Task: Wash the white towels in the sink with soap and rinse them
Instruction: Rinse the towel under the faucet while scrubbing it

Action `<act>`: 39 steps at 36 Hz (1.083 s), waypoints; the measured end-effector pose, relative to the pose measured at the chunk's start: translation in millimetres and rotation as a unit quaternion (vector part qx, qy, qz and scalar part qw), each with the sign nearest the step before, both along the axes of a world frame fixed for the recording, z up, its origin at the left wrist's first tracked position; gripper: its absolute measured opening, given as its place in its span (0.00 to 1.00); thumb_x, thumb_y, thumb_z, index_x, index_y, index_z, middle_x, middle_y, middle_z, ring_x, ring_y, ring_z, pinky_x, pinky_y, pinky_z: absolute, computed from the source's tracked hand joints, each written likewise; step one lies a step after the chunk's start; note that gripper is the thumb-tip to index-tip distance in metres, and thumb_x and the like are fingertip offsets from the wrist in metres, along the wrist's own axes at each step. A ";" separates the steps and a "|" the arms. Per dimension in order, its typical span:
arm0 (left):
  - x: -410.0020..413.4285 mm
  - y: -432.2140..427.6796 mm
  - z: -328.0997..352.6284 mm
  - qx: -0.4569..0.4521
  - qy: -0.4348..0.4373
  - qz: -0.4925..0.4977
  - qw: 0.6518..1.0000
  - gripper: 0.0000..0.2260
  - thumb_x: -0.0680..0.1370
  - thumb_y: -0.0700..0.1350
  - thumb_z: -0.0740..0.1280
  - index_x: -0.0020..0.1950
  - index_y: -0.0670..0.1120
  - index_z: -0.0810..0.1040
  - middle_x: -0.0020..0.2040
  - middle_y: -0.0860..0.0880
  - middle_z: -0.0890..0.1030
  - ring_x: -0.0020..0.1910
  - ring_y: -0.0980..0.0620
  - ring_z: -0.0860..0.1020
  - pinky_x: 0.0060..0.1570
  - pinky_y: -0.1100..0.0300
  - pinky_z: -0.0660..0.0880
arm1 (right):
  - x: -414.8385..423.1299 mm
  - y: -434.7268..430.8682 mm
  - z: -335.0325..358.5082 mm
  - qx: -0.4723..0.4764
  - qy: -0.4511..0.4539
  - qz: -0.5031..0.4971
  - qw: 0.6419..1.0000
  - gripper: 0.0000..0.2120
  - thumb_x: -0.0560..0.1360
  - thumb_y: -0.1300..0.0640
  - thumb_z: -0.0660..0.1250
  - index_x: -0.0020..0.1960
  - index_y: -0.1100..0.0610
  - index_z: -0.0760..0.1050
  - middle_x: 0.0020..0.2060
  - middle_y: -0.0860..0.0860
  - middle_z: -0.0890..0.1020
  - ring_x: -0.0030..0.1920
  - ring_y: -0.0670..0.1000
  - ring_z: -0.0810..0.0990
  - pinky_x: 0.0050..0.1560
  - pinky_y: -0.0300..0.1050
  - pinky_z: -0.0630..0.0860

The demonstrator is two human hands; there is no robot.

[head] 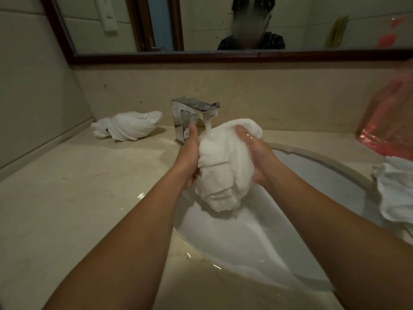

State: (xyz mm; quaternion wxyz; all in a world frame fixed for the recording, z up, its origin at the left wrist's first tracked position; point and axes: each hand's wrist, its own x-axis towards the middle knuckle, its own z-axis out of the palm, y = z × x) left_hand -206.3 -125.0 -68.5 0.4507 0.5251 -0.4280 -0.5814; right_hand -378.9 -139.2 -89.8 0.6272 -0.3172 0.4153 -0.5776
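A bunched white towel (223,166) hangs between my hands over the white sink (245,242). Water runs from the chrome faucet (192,115) onto the towel's top. My left hand (187,153) grips its left side, thumb side up. Wet and glistening, my right hand (257,153) holds its right side, with the fingers wrapped over the upper fold. Water drips from the towel's lower end into the basin. A second twisted white towel (127,127) lies on the counter at the back left. A third white towel (395,189) lies at the sink's right rim.
The beige stone counter (78,209) surrounds the sink, with puddles near the basin's front edge. A pink plastic bag (388,121) stands at the back right. A dark-framed mirror (201,23) hangs above the backsplash.
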 end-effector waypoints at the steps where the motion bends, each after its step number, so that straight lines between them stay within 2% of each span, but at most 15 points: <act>1: -0.2 1.2 0.6 0.010 0.004 -0.013 1.000 0.39 0.79 0.77 0.47 0.67 0.51 0.82 0.54 0.47 0.89 0.56 0.47 0.87 0.58 0.51 0.82 | 0.3 0.8 -0.1 0.001 -0.002 -0.002 1.000 0.38 0.65 0.42 0.85 0.70 0.55 0.80 0.62 0.58 0.86 0.60 0.63 0.86 0.65 0.65 0.79; 5: 1.5 6.4 7.1 0.045 0.050 -0.056 0.996 0.38 0.81 0.75 0.48 0.61 0.47 0.84 0.53 0.42 0.88 0.48 0.45 0.89 0.50 0.52 0.82 | -1.9 0.6 -4.0 0.000 -0.009 0.006 1.000 0.31 0.71 0.48 0.82 0.68 0.61 0.80 0.60 0.61 0.86 0.59 0.64 0.86 0.66 0.66 0.79; 10: 5.9 6.0 9.6 0.038 0.093 -0.080 0.992 0.26 0.86 0.62 0.58 0.66 0.43 0.83 0.59 0.39 0.87 0.56 0.40 0.87 0.53 0.50 0.82 | -1.5 1.7 -4.6 -0.007 -0.002 0.023 1.000 0.38 0.63 0.52 0.87 0.69 0.61 0.80 0.61 0.62 0.85 0.60 0.66 0.85 0.67 0.69 0.78; 13: 7.0 4.6 8.9 0.031 0.109 -0.079 0.990 0.29 0.84 0.65 0.61 0.69 0.43 0.82 0.62 0.39 0.85 0.60 0.39 0.85 0.61 0.45 0.81 | -2.2 5.0 -1.2 -0.012 0.009 -0.011 1.000 0.25 0.73 0.53 0.81 0.67 0.60 0.81 0.58 0.60 0.87 0.58 0.62 0.87 0.63 0.66 0.81; 15: 4.5 2.8 6.8 0.025 0.083 -0.075 0.993 0.33 0.80 0.71 0.62 0.70 0.45 0.81 0.63 0.40 0.85 0.61 0.39 0.85 0.65 0.43 0.79 | -1.1 7.0 0.2 -0.011 0.019 -0.058 0.998 0.18 0.79 0.53 0.76 0.66 0.58 0.81 0.57 0.57 0.88 0.56 0.58 0.88 0.59 0.60 0.84; 17: 1.1 -4.1 -0.7 0.032 0.051 -0.066 0.996 0.37 0.76 0.76 0.61 0.71 0.50 0.80 0.63 0.43 0.86 0.60 0.40 0.85 0.65 0.42 0.80 | 1.1 6.7 -1.1 -0.015 0.012 -0.082 0.996 0.15 0.81 0.54 0.74 0.65 0.58 0.81 0.56 0.56 0.88 0.55 0.57 0.88 0.57 0.58 0.85; 20: -2.5 -18.6 -11.7 0.026 0.018 -0.026 0.999 0.36 0.78 0.77 0.55 0.73 0.53 0.78 0.60 0.46 0.87 0.58 0.42 0.86 0.61 0.41 0.82 | 3.0 7.2 -1.3 -0.008 0.003 -0.089 0.996 0.15 0.81 0.53 0.74 0.65 0.59 0.81 0.55 0.57 0.88 0.53 0.59 0.89 0.56 0.62 0.85; 22: -4.1 -14.6 -4.3 0.040 0.032 -0.019 0.998 0.36 0.80 0.75 0.53 0.73 0.50 0.78 0.59 0.43 0.87 0.55 0.41 0.87 0.57 0.41 0.84 | 0.5 8.4 2.3 0.002 0.009 -0.108 0.994 0.15 0.80 0.52 0.75 0.63 0.59 0.81 0.53 0.57 0.89 0.51 0.58 0.89 0.52 0.61 0.86; 24: -3.0 -8.7 2.6 0.056 0.050 -0.025 0.997 0.34 0.84 0.70 0.51 0.65 0.44 0.82 0.54 0.40 0.88 0.51 0.40 0.87 0.51 0.46 0.83 | -2.7 7.4 1.7 0.014 0.001 -0.118 0.993 0.17 0.78 0.52 0.77 0.63 0.59 0.81 0.52 0.57 0.89 0.50 0.59 0.89 0.52 0.63 0.86; 26: 2.7 -8.4 3.0 0.059 0.071 -0.033 0.995 0.32 0.87 0.64 0.49 0.62 0.41 0.83 0.54 0.37 0.87 0.50 0.39 0.87 0.51 0.47 0.83 | -4.6 7.0 0.2 0.026 -0.019 -0.115 0.993 0.21 0.75 0.52 0.80 0.64 0.60 0.81 0.54 0.59 0.88 0.51 0.62 0.89 0.53 0.67 0.85; 28: 8.8 -8.2 3.3 0.054 0.112 -0.038 0.991 0.31 0.88 0.62 0.49 0.66 0.40 0.81 0.57 0.35 0.86 0.53 0.37 0.87 0.54 0.46 0.82 | -5.8 6.3 -0.1 0.029 -0.040 -0.109 0.993 0.27 0.72 0.52 0.82 0.66 0.60 0.80 0.57 0.61 0.87 0.53 0.64 0.88 0.55 0.68 0.84; 32: 10.3 -4.8 3.7 0.071 0.132 -0.043 0.988 0.35 0.85 0.67 0.49 0.71 0.41 0.78 0.59 0.34 0.85 0.54 0.35 0.87 0.51 0.46 0.83 | -7.1 6.7 2.4 -0.001 -0.059 -0.084 0.995 0.36 0.67 0.45 0.84 0.70 0.57 0.78 0.59 0.60 0.86 0.57 0.64 0.87 0.55 0.66 0.84; 36: 0.6 2.2 3.9 0.067 0.097 -0.063 0.991 0.36 0.85 0.69 0.48 0.61 0.42 0.84 0.55 0.38 0.87 0.48 0.39 0.88 0.51 0.47 0.81 | -2.5 5.7 1.0 0.007 -0.038 -0.090 0.995 0.47 0.55 0.37 0.88 0.70 0.50 0.79 0.60 0.57 0.87 0.58 0.63 0.87 0.62 0.69 0.80; 37: -0.2 1.0 1.5 0.066 0.086 -0.068 0.992 0.36 0.86 0.68 0.47 0.60 0.43 0.85 0.55 0.39 0.88 0.49 0.40 0.88 0.53 0.47 0.81 | -1.4 6.4 1.2 0.006 -0.038 -0.090 0.995 0.45 0.56 0.38 0.88 0.70 0.50 0.79 0.61 0.57 0.87 0.58 0.63 0.87 0.62 0.69 0.80; 39: 0.0 -0.3 -1.0 0.069 0.073 -0.084 0.991 0.35 0.86 0.68 0.47 0.62 0.44 0.84 0.58 0.39 0.87 0.54 0.40 0.87 0.60 0.46 0.80 | 0.1 11.1 3.3 -0.009 -0.021 -0.101 0.995 0.31 0.69 0.45 0.84 0.68 0.53 0.80 0.58 0.57 0.87 0.56 0.61 0.88 0.59 0.67 0.83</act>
